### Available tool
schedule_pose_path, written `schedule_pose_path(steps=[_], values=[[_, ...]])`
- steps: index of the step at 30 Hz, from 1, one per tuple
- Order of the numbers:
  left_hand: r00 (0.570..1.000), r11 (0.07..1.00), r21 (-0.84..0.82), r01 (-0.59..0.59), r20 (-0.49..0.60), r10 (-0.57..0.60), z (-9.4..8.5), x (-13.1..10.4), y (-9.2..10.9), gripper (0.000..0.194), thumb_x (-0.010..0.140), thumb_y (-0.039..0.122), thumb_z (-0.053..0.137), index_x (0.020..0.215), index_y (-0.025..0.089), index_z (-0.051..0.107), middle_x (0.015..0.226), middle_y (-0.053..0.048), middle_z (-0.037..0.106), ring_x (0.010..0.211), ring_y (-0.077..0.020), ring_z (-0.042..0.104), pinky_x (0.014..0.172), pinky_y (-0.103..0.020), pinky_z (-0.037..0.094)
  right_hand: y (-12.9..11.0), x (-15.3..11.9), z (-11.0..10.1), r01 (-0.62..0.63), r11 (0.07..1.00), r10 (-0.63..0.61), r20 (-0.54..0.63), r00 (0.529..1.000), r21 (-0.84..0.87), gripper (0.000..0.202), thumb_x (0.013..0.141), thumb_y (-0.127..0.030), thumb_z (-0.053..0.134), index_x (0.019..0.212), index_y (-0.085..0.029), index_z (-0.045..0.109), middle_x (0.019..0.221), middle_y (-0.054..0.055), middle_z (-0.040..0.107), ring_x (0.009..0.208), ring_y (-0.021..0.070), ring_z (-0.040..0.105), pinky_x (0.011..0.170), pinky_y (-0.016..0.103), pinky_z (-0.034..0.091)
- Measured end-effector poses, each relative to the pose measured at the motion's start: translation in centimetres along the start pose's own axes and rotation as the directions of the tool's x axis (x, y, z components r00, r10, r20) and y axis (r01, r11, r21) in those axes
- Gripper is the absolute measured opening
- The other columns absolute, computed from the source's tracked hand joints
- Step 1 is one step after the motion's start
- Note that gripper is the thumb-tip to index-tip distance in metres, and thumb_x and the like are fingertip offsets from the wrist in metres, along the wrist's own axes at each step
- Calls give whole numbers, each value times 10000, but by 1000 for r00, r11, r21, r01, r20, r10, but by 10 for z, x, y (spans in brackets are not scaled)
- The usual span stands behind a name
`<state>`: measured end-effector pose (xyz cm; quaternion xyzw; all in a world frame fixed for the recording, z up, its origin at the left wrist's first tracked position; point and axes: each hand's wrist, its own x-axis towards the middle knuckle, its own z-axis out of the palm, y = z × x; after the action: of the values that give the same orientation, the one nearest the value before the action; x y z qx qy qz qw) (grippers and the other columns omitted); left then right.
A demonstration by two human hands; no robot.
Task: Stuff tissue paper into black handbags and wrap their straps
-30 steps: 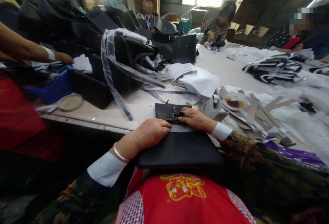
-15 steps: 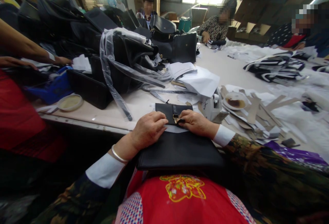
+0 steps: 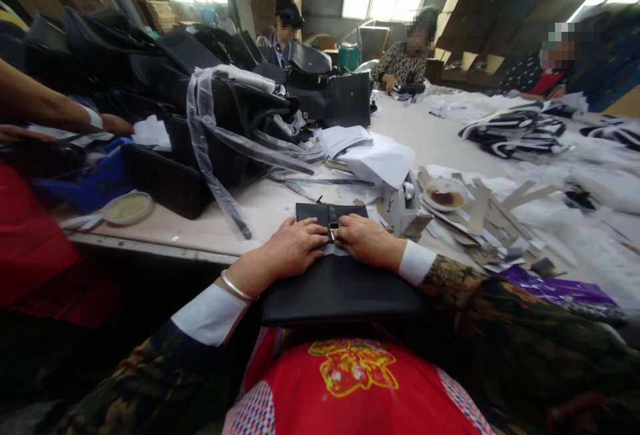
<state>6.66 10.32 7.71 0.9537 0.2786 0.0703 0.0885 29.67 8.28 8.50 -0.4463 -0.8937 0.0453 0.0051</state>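
Note:
A black leather bag piece point(image 3: 345, 288) lies over the table's front edge towards my lap. Its far part, a black panel point(image 3: 310, 211), carries a narrow strap point(image 3: 332, 212) with a small metal buckle point(image 3: 333, 227). My left hand point(image 3: 295, 246) rests on the panel's left side, fingers stretched out flat and touching the leather just left of the buckle. At the buckle's right side, the fingers of my right hand point(image 3: 363, 240) are bent and closed on the strap by the buckle. The strap's free end is hidden under those fingers.
Black bags point(image 3: 240, 115) with plastic-wrapped straps are heaped at left, beside a blue basket point(image 3: 85, 185) and a round lid point(image 3: 128, 208). White papers point(image 3: 380, 155), a small box point(image 3: 407, 212), a stained dish point(image 3: 445, 195) and cardboard strips point(image 3: 480, 212) lie right. Co-workers sit around.
My left hand's fingers have gone from curled to flat on the panel. The strap end that my right hand held up is now down by the buckle. The view has shifted slightly.

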Motion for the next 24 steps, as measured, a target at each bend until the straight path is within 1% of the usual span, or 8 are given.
schedule_pose_path(steps=[5,10,12,13,16,18,21,24], values=[[997,1000,-1,-27,-68,27,1,-2,-2,386,908,289,657,1287,217,670,1471,-147,555,1386,-355,478,1106,-561,409,20,8,0,-72,958,73,10,997,278,220,965,-258,587,897,-136,758,935,77,643,829,161,602,794,272,449],[991,994,-111,-3,-133,-12,6,-2,-9,470,870,315,690,1312,161,650,1448,-216,549,1354,-360,512,1120,-575,411,31,14,-5,-92,928,79,52,996,362,217,940,-290,605,889,-165,776,907,53,656,805,152,618,767,255,474],[953,968,-220,124,-244,-178,7,-5,-11,560,852,378,699,1340,114,616,1481,-244,504,1382,-359,481,1135,-546,405,27,9,-8,-69,930,53,56,997,360,211,935,-284,612,895,-166,782,923,60,661,830,159,626,806,262,489],[906,925,-295,240,-274,-323,7,-8,-11,603,857,428,682,1345,84,602,1464,-257,517,1372,-360,493,1127,-531,416,23,5,-9,-47,936,30,54,998,349,209,933,-289,618,930,-163,785,963,74,664,872,173,631,852,278,493],[674,618,-516,594,-101,-732,6,-17,-10,658,877,609,573,1209,50,668,1239,-243,681,1225,-371,617,1041,-493,492,7,-13,-7,0,964,-13,46,999,264,376,942,-400,622,1183,-133,731,1190,158,630,1070,264,614,998,393,467],[583,376,-632,678,151,-798,6,-22,-7,688,850,713,530,1038,81,726,1067,-210,749,1084,-372,691,936,-461,554,-4,-23,-4,-21,981,12,50,999,192,581,941,-503,596,1366,-107,612,1327,216,563,1176,337,571,1033,482,443],[561,17,-764,644,457,-690,5,-22,-3,701,787,767,575,901,96,739,917,-199,773,888,-360,745,778,-435,609,-18,-34,1,-75,987,71,32,997,144,735,931,-569,575,1473,-82,484,1440,250,479,1291,393,490,1066,529,406],[555,-207,-788,579,568,-608,5,-18,0,648,717,710,701,875,83,738,853,-200,773,801,-348,757,751,-430,627,-26,-40,5,-91,982,97,-29,995,163,768,911,-592,587,1480,-90,469,1461,235,472,1342,394,442,1105,523,368]])
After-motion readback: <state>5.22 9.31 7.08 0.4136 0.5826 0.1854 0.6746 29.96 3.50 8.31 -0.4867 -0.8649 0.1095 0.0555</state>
